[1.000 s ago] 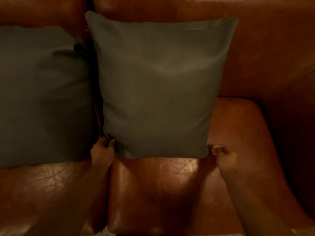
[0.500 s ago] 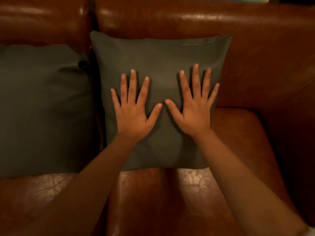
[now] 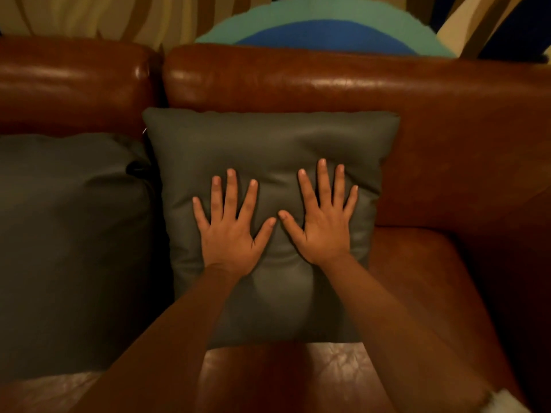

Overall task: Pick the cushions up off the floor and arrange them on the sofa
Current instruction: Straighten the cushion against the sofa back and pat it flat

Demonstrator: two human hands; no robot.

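A dark grey cushion (image 3: pixel 268 138) leans upright against the backrest of the brown leather sofa (image 3: pixel 328 81). Both my hands lie flat on its front with fingers spread. My left hand (image 3: pixel 229 225) presses left of centre, my right hand (image 3: pixel 322 219) presses right of centre, and the fabric dents and bulges around them. A second dark grey cushion (image 3: pixel 71 239) stands beside it on the left seat, touching its left edge.
The sofa's right armrest (image 3: pixel 512 263) rises close to the right of the pressed cushion. Bare seat leather (image 3: pixel 417 278) shows to the cushion's right and in front. Behind the backrest are striped curtains (image 3: pixel 89 13) and a round teal and blue shape (image 3: pixel 325 28).
My hands left the cushion's bottom corners and came to lie flat on its front. They now press deeper, denting it. The view has tilted up, showing the top of the backrest.
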